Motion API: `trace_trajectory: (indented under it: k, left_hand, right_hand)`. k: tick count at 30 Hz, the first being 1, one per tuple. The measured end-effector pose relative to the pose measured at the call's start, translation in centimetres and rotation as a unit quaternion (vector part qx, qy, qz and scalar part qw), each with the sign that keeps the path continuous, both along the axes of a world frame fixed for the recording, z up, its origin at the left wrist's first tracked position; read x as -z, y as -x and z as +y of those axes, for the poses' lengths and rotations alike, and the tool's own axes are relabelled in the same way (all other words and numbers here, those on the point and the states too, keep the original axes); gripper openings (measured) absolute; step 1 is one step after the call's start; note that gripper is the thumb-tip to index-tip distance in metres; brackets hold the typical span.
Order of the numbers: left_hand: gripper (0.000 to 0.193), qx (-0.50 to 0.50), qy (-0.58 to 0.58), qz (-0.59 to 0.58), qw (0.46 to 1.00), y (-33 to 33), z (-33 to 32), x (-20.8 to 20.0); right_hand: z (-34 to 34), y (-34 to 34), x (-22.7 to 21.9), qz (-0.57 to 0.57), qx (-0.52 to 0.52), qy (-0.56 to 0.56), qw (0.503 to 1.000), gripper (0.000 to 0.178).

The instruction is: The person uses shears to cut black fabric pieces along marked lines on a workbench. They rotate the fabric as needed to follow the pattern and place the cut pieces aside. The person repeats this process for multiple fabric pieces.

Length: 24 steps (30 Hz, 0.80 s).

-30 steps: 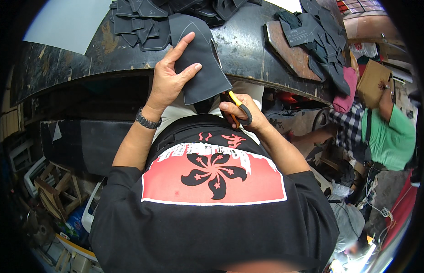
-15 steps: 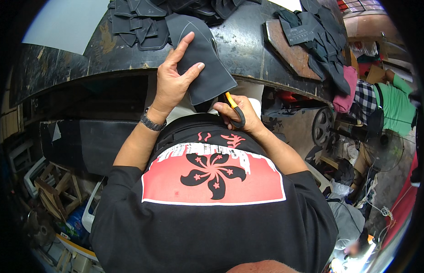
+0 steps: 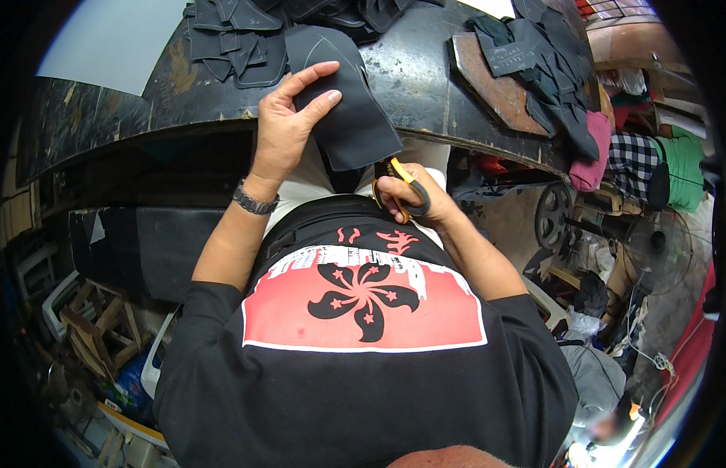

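Note:
My left hand (image 3: 294, 117) grips a long, dark grey piece of sheet material (image 3: 350, 117), thumb on its upper face and the other fingers partly behind it. Pale curved lines are drawn near its rounded far end, which reaches over the table edge. In my right hand (image 3: 414, 191) are scissors (image 3: 410, 185) with yellow and black handles, fingers wrapped through the loops. Their blades lie by the near right corner of the piece, mostly hidden beneath it. Several dark cut pieces (image 3: 242, 39) are heaped on the table just beyond my left hand.
The worn black table (image 3: 414, 78) runs across the far side. At its right, a brown board (image 3: 495, 86) lies beside another heap of dark pieces (image 3: 550, 70). A pink cloth (image 3: 591, 152) hangs at the table's end. A fan (image 3: 655, 242) and a person in green (image 3: 679, 168) are farther right.
My left hand has shifted slightly toward the left and nearer, bringing the piece with it. The scissor handles have spread wider apart in my right hand.

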State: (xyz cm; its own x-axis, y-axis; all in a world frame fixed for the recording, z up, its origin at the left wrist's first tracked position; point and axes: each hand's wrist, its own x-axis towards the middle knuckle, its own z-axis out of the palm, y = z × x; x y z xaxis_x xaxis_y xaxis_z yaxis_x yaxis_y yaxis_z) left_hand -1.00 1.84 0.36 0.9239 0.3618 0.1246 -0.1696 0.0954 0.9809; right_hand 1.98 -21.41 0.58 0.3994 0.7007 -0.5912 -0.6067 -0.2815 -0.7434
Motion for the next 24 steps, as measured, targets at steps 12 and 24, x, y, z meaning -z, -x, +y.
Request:
trace_trajectory:
  k: [12, 24]
  left_hand:
    - [0.054, 0.135, -0.134, 0.020, 0.982, 1.0, 1.0, -0.5]
    - [0.057, 0.140, -0.097, 0.020, 0.985, 1.0, 0.7, -0.5]
  right_hand:
    - [-0.7, -1.2, 0.4, 0.001, -0.017, -0.032, 0.999, 0.040]
    - [0.4, -0.7, -0.3, -0.044, -0.027, 0.007, 0.999, 0.041]
